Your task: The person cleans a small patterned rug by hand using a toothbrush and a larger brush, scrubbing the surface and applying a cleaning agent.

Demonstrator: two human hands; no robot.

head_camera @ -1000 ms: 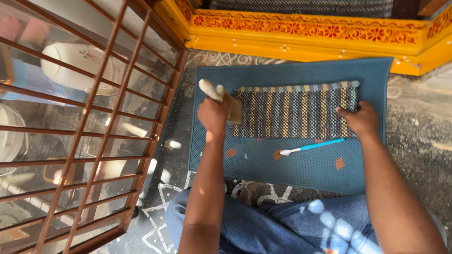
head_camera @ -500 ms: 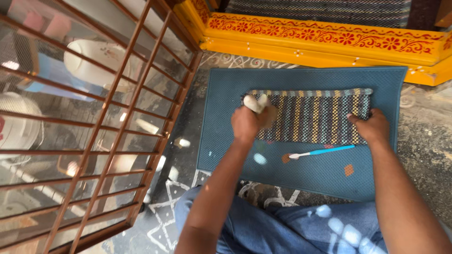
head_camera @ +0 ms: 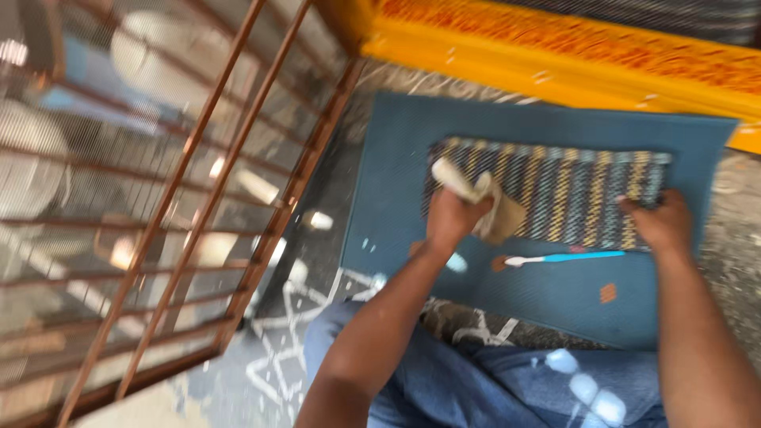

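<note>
A folded striped woven cloth [head_camera: 571, 190] lies on a blue rubber mat [head_camera: 547, 293]. My left hand [head_camera: 453, 218] is closed on a brush with a pale handle [head_camera: 456, 178] and a tan block head [head_camera: 502, 218], held over the cloth's left end. The fingers of my right hand [head_camera: 662, 222] press flat on the cloth's right end. A blue toothbrush with a white head [head_camera: 563, 257] rests on the mat just in front of the cloth, between my hands. The frame is blurred.
A rust-coloured metal grille [head_camera: 198, 198] stands at the left, with pale vessels behind it. A yellow painted step with red flower patterns [head_camera: 571, 55] runs along the far side. My blue-clad legs [head_camera: 491, 380] are at the bottom. White drawn patterns mark the floor.
My left hand has moved the brush rightward along the cloth from its left edge. The view has shifted and blurred. My right hand has stayed on the cloth's right end.
</note>
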